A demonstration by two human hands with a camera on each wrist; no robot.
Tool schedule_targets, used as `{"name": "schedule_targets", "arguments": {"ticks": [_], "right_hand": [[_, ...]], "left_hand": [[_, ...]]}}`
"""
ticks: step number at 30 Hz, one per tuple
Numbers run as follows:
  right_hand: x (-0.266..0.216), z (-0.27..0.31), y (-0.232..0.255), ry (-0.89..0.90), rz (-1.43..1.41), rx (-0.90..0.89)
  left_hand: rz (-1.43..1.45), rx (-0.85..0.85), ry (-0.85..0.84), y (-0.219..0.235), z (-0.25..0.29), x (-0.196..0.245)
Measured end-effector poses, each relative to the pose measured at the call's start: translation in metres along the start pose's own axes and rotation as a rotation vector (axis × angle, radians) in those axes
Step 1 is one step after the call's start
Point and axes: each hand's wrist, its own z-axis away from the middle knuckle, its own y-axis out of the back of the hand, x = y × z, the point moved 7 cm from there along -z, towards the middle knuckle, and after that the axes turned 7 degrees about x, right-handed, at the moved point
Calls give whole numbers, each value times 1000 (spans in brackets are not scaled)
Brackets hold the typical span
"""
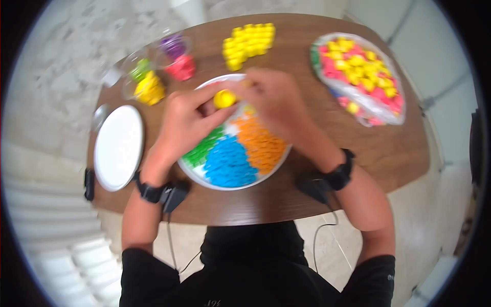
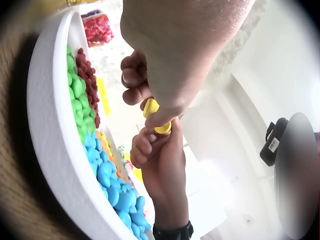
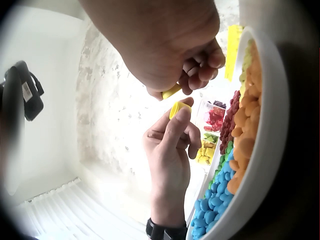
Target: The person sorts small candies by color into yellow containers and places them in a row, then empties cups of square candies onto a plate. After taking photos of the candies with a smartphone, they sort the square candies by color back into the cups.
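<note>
My left hand point(image 1: 190, 116) pinches a small hollow yellow cup point(image 1: 224, 99), its opening facing up. In the right wrist view the thumb presses against the side of this yellow cup point(image 3: 179, 109). Beside it my right hand point(image 1: 279, 97) holds a second small yellow piece point(image 3: 171, 91), mostly hidden by the curled fingers. Both hands meet above the far part of a round white tray point(image 1: 225, 188). In the tray lie smooth bean-like pieces sorted by colour: blue pieces point(image 1: 230, 161), orange pieces point(image 1: 262, 143), green pieces point(image 1: 203, 147), dark red pieces point(image 3: 230, 122) and a few yellow ones.
A block of small yellow pieces point(image 1: 249, 43) stands at the back. Clear tubs with yellow pieces point(image 1: 150, 88), green, purple and red pieces point(image 1: 181, 67) are back left. An oval white plate point(image 1: 119, 148) lies left. At right is a plastic bag point(image 1: 376, 105) of pink and yellow pieces.
</note>
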Motion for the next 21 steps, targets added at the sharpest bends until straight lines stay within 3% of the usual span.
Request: {"name": "schedule_targets", "arguments": {"ticks": [1,2,3,4,6,7,8,9,12,14,21], "right_hand": [[-9,5,-3,181,115,-9],[11,5,-12,-418,-238,-138],[7,7,-21,-320,-443,-21],[8,6,-35,-350,-321,-110],[9,3,-38,-419,-373,5],[13,0,-51,-265,-33,110],[8,0,-47,-130,99,273],[6,0,-28,-141,152,292],[-8,-2,-24,-86,140,247],[-1,-5,-41,-56,169,56],[-17,-5,-19,36,235,154]], "left_hand": [[-15,3,-28,3,6,0],[26,16,61,3,12,-6],[37,-76,172,1,20,-31],[60,-40,213,2,24,-37],[178,-26,199,-1,20,-70],[102,-264,-2,-2,10,-101],[207,-157,-29,-8,1,-63],[282,-36,-20,-4,7,-29],[214,-65,-55,-5,6,-38],[237,-74,-57,-7,6,-37],[184,33,-22,-1,7,-41]]}}
